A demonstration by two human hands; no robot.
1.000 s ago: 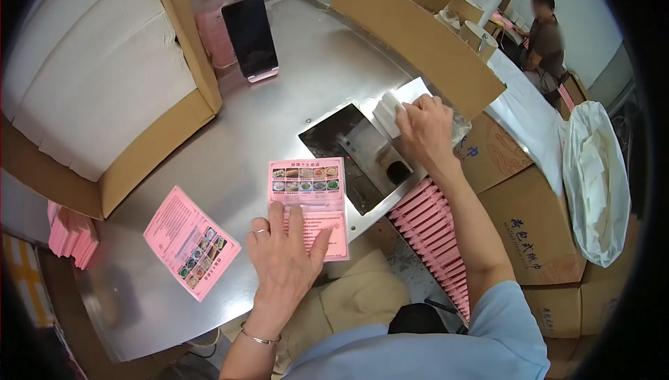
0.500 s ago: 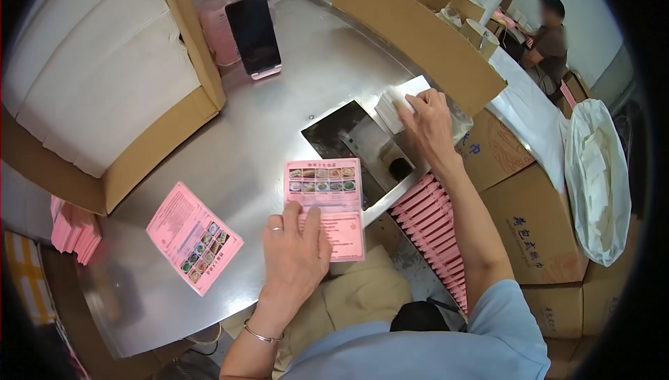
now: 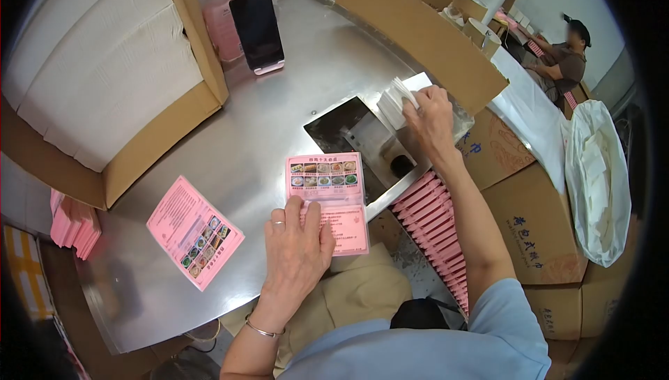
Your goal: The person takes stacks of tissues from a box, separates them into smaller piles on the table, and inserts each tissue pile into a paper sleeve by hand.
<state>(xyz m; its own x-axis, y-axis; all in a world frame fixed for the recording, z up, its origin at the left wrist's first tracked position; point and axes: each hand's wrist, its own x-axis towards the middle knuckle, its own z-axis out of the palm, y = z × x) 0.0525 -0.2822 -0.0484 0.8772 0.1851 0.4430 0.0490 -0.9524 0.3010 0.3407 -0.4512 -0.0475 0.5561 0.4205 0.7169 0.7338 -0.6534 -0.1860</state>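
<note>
A pink printed paper packet (image 3: 325, 181) with rows of food pictures lies at the table's front edge. My left hand (image 3: 298, 247) rests on its lower half with the fingers stretched out. To the right, my right hand (image 3: 433, 120) pinches the edge of white folded tissues (image 3: 397, 103), which stand fanned beside a rectangular opening (image 3: 376, 139) in the table. The fingertips partly hide the tissue edges, so I cannot tell how many are pinched. Another pink printed packet (image 3: 196, 232) lies tilted on the table at the left, apart from my hands.
A phone (image 3: 257, 31) stands on a holder before two bottles. An open carton (image 3: 164, 132) with white tissue stacks is at the left, near pink packets (image 3: 75, 224). Rows of pink packets (image 3: 433, 230) sit below right, beside cartons (image 3: 533, 223). A person (image 3: 564, 59) sits far back.
The tissues at my right fingertips have separated into a more upright fan. My left hand stays on the packet, with its fingers slightly shifted. The far person has turned and moved to the right.
</note>
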